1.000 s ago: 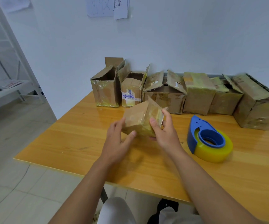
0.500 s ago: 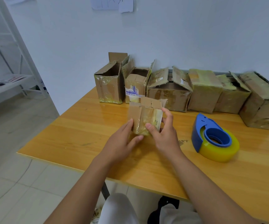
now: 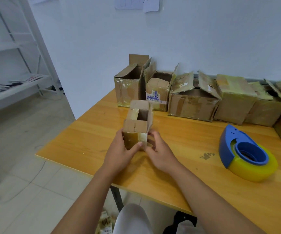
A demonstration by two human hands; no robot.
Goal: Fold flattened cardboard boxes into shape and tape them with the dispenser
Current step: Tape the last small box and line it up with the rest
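Both hands, left [image 3: 119, 153] and right [image 3: 160, 153], are gripping the small brown cardboard box [image 3: 137, 124]. It's standing upright, top flaps partly open, yellowed tape glazing its near face.

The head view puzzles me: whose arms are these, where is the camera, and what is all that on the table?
No machine here: a person wears a camera on the head, looking down at their own two bare arms. The left hand and right hand together hold a small cardboard box, upright with its top flaps open, over a wooden table. A row of boxes, worn and partly taped, lines the wall side of the table. To the right lies a blue tape dispenser with a yellow roll, untouched. A white shelf stands at left.
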